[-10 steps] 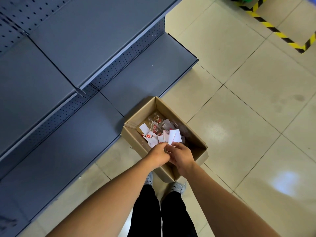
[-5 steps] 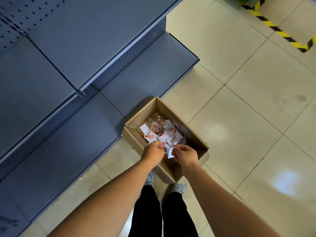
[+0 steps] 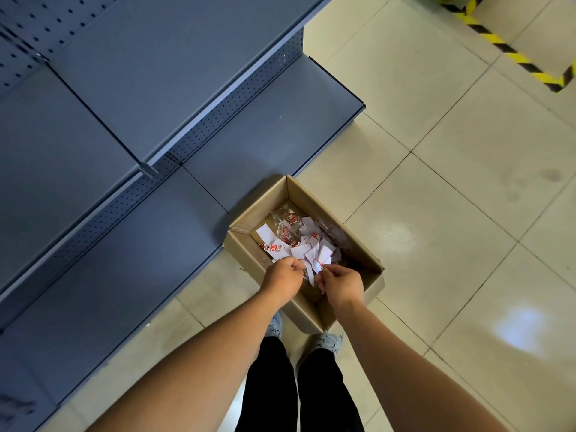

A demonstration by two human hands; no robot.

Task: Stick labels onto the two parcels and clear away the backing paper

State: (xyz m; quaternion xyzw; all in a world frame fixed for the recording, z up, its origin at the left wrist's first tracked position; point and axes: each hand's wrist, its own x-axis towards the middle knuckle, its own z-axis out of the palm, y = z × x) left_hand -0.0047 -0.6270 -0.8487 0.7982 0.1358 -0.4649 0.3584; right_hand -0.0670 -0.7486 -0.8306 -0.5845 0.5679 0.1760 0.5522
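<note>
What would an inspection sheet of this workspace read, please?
Surface: tiled floor; an open cardboard box stands on it.
Job's things: white paper slips lie in the box; parcels not seen.
Clutter: clear wrappers among the slips.
Grippers: right hand pinches a slip over the box; left hand curled beside it, hold unclear.
Cables: nothing seen.
Surroundings: grey metal shelving; yellow-black floor tape.

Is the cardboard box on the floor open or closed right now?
Open: the box has no cover on top, and paper scraps and clear wrappers lie loose inside.
</note>
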